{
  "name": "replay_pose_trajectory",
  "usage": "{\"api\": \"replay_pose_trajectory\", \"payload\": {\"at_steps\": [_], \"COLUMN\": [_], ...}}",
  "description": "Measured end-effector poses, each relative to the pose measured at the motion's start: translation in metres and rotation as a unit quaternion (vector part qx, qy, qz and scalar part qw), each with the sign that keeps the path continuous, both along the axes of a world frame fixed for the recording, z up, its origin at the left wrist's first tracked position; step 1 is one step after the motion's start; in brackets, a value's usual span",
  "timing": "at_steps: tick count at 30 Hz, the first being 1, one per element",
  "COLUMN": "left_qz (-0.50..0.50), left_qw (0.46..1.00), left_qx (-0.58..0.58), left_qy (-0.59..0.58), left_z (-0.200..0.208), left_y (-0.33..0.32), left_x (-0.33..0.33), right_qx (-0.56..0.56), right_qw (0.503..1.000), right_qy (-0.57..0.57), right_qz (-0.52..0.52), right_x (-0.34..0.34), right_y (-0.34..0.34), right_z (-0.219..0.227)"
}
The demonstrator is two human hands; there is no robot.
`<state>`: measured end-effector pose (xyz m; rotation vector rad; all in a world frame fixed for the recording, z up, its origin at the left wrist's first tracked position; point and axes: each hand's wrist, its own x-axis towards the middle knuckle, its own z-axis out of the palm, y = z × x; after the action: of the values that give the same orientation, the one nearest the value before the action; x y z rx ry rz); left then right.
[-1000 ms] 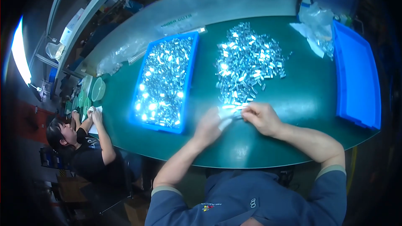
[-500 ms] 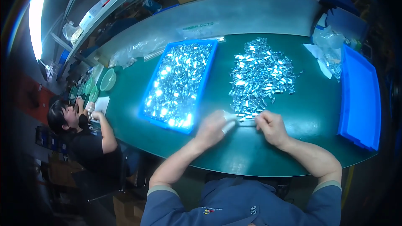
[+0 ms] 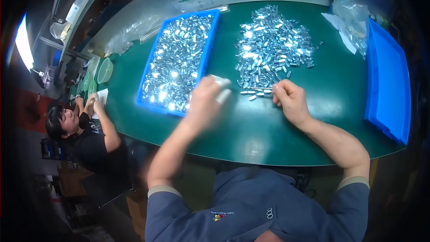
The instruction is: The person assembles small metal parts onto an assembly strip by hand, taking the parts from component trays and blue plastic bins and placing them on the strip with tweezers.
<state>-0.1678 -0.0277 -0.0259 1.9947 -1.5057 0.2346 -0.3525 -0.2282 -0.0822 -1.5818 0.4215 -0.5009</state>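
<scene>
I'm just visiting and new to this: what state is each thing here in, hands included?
Left hand: blurred, white coverings on its fingers; grip unclear
Right hand: closed on a thin rod
Left blue tray: filled with small shiny metal pieces
Metal pile: loose, spread on the table
Plastic bag: crumpled
Lamp: lit

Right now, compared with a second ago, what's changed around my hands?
Your left hand has come away from the thin rod and moved left, toward the filled blue tray; blur hides whether it holds anything. Your right hand still holds the rod. The pile of metal pieces, that tray and the other blue tray stayed put.
</scene>
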Motion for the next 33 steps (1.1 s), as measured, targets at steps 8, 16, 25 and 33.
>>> {"api": "replay_pose_trajectory", "payload": {"at_steps": [8,16,25,33], "left_qz": [-0.014,-0.021,-0.082,-0.08], "left_qw": [0.999,0.995,0.993,0.995], "left_qx": [0.038,-0.011,-0.027,-0.041], "left_qy": [0.029,0.101,0.084,0.042], "left_z": [-0.039,-0.039,-0.042,-0.027], "left_y": [-0.016,-0.017,-0.02,-0.014], "left_x": [-0.024,-0.032,-0.035,-0.033], "right_qx": [-0.029,-0.094,-0.172,-0.159], "right_qw": [1.0,0.993,0.982,0.984], "right_qy": [0.007,0.043,0.034,0.019], "right_qz": [0.005,0.054,0.076,0.077], "right_x": [-0.002,-0.005,-0.002,-0.005], "right_y": [0.002,0.0,0.003,0.009], "right_z": [-0.009,0.004,0.0,0.003]}}
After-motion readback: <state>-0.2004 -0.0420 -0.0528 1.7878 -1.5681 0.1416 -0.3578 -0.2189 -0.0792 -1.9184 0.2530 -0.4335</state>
